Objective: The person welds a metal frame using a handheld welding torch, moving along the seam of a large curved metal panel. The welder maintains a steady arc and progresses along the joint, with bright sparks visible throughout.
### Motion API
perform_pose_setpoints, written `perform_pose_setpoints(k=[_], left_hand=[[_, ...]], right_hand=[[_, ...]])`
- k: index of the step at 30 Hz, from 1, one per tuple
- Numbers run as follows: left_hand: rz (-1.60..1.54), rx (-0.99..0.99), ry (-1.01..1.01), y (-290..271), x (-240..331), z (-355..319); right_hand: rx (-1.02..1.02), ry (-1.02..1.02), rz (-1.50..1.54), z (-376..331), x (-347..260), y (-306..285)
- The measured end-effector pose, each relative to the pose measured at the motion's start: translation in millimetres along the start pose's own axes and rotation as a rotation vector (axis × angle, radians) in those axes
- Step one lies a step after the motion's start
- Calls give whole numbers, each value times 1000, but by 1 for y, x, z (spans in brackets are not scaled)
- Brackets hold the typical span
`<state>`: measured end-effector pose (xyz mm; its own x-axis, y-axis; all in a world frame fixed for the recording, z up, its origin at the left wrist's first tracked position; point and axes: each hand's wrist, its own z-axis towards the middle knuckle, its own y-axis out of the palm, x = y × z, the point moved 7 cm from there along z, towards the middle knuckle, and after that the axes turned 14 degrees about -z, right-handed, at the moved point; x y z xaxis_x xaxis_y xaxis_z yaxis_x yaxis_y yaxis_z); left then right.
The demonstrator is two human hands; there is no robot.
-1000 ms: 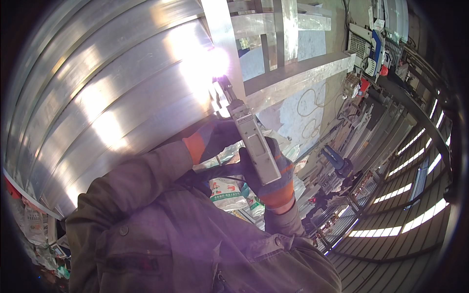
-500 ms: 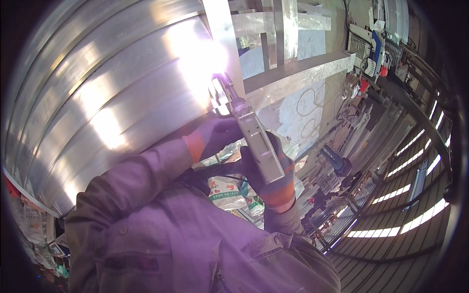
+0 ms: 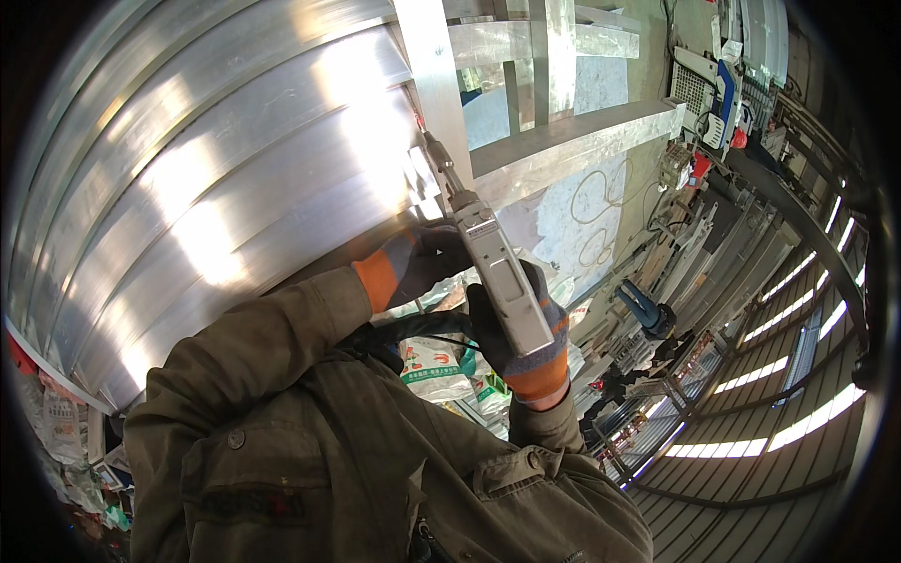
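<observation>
My right hand (image 3: 537, 347), in a dark glove with an orange cuff, is wrapped round the body of a grey handheld welding gun (image 3: 502, 281). My gloved left hand (image 3: 418, 265) is closed against the gun's front part; its fingertips are partly hidden behind the gun. The gun's slim nozzle (image 3: 437, 155) points away from me, its tip at the joint between broad shiny metal slats (image 3: 282, 169) and a flat metal bar (image 3: 434, 84). A small red glow shows at the tip. A thick dark cable (image 3: 422, 326) runs from the gun toward my body.
Metal crossbars (image 3: 582, 150) extend right from the bar, over pale sheets (image 3: 582, 211). Printed bags (image 3: 436, 366) lie below my hands. A white and blue machine (image 3: 704, 94) stands far right, with long metal profiles (image 3: 713, 244) stacked nearer and a blue clamp-like tool (image 3: 643, 308).
The bright light at the nozzle tip and the purple glare over my sleeves and jacket have gone. Both hands and the gun have stayed almost in place.
</observation>
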<state>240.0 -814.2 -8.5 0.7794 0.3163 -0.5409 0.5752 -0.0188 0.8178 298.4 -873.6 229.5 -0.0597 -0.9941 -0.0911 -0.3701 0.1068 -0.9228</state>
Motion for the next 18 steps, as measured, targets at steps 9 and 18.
perform_pose_setpoints(k=[9, 18], left_hand=[[-28, -93, 7, -8, -5, 1], [128, 196, -4, 14, 2, -5]], right_hand=[[13, -11, 27, -2, 2, 0], [8, -11, 11, -1, 1, 2]])
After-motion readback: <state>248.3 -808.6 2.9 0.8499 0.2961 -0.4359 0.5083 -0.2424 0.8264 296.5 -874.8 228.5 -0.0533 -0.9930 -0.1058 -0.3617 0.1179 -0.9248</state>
